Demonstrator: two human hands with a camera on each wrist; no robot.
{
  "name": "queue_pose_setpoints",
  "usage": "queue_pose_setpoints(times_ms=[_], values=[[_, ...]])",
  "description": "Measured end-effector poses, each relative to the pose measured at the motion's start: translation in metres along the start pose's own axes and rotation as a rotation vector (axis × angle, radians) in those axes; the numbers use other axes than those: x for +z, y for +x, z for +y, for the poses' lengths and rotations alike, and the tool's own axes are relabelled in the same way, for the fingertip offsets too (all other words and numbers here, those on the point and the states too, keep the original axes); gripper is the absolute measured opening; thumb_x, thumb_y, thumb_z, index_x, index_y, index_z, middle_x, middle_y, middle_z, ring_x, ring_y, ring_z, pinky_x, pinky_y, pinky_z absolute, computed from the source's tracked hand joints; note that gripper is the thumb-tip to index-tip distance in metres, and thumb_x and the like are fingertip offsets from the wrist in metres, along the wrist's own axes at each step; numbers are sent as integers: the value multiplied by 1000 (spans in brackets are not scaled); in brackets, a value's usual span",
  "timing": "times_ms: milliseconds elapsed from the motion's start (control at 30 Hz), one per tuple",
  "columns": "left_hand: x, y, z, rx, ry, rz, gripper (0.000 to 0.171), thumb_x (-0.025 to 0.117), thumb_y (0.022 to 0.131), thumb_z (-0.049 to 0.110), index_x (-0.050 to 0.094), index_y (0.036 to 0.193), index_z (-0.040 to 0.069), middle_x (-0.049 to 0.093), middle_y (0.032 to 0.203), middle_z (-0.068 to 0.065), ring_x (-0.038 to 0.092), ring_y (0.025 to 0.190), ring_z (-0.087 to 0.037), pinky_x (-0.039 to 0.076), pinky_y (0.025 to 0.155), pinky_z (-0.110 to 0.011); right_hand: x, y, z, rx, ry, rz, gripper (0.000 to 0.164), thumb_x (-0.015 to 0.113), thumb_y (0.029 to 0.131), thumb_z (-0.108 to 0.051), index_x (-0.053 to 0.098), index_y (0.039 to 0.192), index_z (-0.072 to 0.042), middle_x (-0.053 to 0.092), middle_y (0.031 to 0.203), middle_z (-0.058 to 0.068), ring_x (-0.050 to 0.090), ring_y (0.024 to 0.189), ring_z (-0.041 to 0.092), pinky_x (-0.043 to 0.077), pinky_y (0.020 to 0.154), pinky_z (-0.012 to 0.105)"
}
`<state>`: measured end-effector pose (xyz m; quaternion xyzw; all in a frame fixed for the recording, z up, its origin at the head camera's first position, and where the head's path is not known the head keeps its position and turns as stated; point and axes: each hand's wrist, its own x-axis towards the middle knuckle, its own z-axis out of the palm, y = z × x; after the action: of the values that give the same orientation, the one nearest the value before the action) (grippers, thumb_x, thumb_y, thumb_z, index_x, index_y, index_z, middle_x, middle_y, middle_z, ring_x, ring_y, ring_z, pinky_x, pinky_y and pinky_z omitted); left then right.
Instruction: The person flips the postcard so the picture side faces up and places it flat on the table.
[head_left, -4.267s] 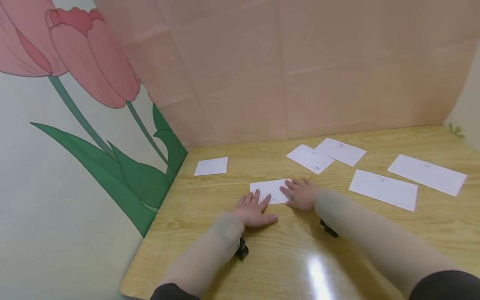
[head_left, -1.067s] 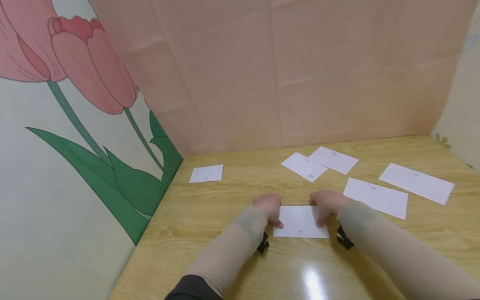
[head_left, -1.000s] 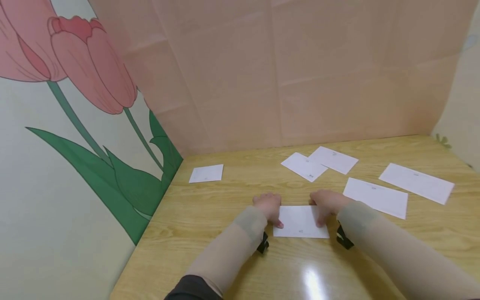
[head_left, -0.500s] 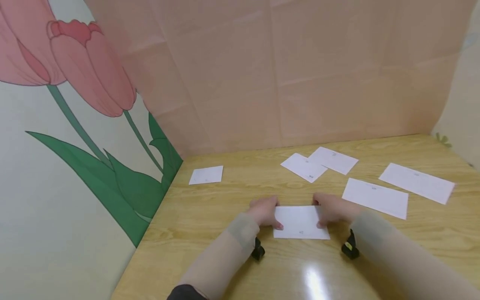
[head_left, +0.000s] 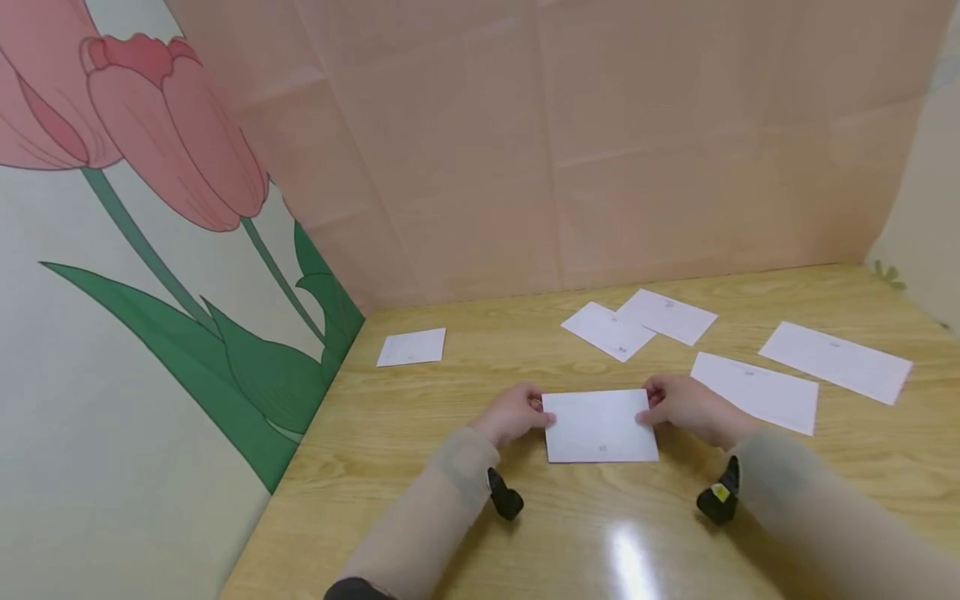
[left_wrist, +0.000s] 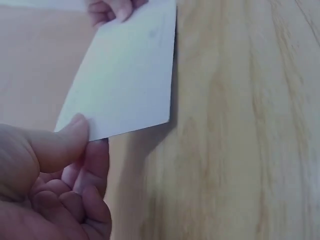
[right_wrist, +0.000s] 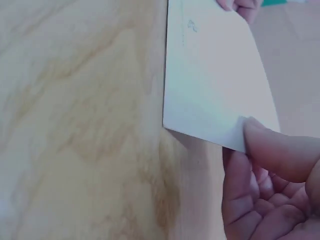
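Paper (head_left: 602, 425) tilts over the counter (head_left: 585, 525), my left hand (head_left: 513, 414) pinching it at nine o'clock, my right hand (head_left: 688, 407) at three.

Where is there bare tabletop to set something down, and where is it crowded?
Bare table: in front of the far-left card, beside the left hand; between that card and the back pair of cards; and before the held card, between the forearms. Crowded: the back right, with that pair and two longer cards, the nearer one close by the right hand.
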<state>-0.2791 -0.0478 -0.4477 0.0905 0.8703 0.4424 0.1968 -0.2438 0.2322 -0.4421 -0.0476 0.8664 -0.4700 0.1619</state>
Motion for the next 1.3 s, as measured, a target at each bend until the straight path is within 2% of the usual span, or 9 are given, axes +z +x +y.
queue_pose_setpoints(times_ms=[167,367,433,567,667,767,933,1133,1300], values=[[-5,-3,-1,69,-58,28,16,72,87,20,61,84,8,58,79,0,50,72,-15,40,62,-27,-3,-3,-7,-62,28,63,28,73,85,-15,55,99,1,50,87,9,48,83,24,47,69,34],[-8,-10,0,63,-187,61,19,70,89,26,66,83,8,60,79,1,54,75,-16,40,64,-27,-4,-10,-15,-143,-62,140,23,71,87,-16,57,99,-2,54,89,9,48,84,24,43,69,34],[-9,-12,0,69,-244,59,21,69,90,27,68,84,7,60,77,0,55,72,-15,44,65,-29,-4,-12,-16,-160,-79,167,23,71,88,-17,58,99,-2,55,90,8,48,85,24,43,69,35],[-9,-14,0,82,-377,8,38,57,96,36,67,89,-1,68,78,-6,64,71,-17,54,76,-37,-3,-15,-16,-196,-107,230,20,71,88,-18,59,98,-4,57,89,7,49,82,23,43,68,34],[-8,-16,0,60,-465,-21,57,45,97,51,63,96,-2,71,87,-10,68,76,-19,54,80,-38,-1,-17,-14,-230,-128,275,16,71,88,-19,60,93,-8,59,87,5,49,79,22,43,66,33],[-7,-18,0,25,-540,-15,65,40,94,60,60,99,-1,72,94,-12,69,81,-20,53,80,-35,1,-19,-13,-263,-131,298,14,70,89,-20,61,89,-9,64,87,3,52,78,19,44,65,31],[-3,-18,1,1,-603,20,57,46,96,54,62,92,0,72,93,-14,69,78,-19,53,79,-34,5,-22,-13,-280,-141,322,12,69,90,-21,65,87,-10,67,87,1,54,76,18,45,63,30],[2,-16,0,1,-627,47,50,56,96,40,66,105,-9,71,90,-12,69,81,-23,53,81,-37,7,-23,-13,-305,-156,344,5,68,90,-12,68,85,-13,68,87,0,59,80,18,49,65,29],[3,-15,0,-23,-639,62,38,66,92,29,68,105,-6,72,89,-11,69,82,-21,53,78,-34,9,-22,-14,-343,-185,380,9,69,87,-4,69,83,-12,68,90,2,61,84,20,51,66,27]])
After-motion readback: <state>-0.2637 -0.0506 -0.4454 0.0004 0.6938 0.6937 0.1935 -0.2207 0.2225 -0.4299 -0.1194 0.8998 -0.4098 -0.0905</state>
